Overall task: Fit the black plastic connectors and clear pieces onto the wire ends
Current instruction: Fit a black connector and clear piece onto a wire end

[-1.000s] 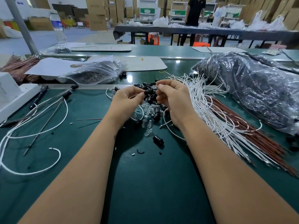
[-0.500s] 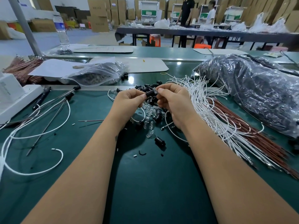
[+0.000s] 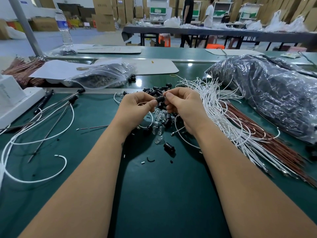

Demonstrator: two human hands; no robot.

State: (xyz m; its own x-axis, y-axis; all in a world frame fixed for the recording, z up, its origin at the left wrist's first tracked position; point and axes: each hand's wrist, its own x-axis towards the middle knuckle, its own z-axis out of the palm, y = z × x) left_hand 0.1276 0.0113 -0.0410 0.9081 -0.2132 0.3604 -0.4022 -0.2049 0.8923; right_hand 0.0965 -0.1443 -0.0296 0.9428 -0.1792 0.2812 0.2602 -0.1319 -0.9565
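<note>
Both hands meet over a heap of black connectors (image 3: 155, 91) and clear pieces (image 3: 158, 115) on the green mat. My left hand (image 3: 135, 107) and my right hand (image 3: 183, 105) pinch one black connector (image 3: 160, 99) between their fingertips. A thin wire shows under my left fingers, and a white wire (image 3: 178, 131) loops out below my right hand. A loose black connector (image 3: 169, 146) lies nearer to me. A thick bundle of white wires (image 3: 221, 115) and brown wires (image 3: 257, 138) fans out at the right.
Finished wires with black ends (image 3: 51, 121) lie at the left, beside a white box (image 3: 15, 100). A clear bag of parts (image 3: 103, 78) sits behind, and a large black plastic-wrapped bundle (image 3: 267, 93) at the right. A water bottle (image 3: 64, 30) stands far back. People stand at a distant table.
The hands stay together on the black connector with only small finger shifts. The view has tilted slightly, so everything sits a little lower in frame.
</note>
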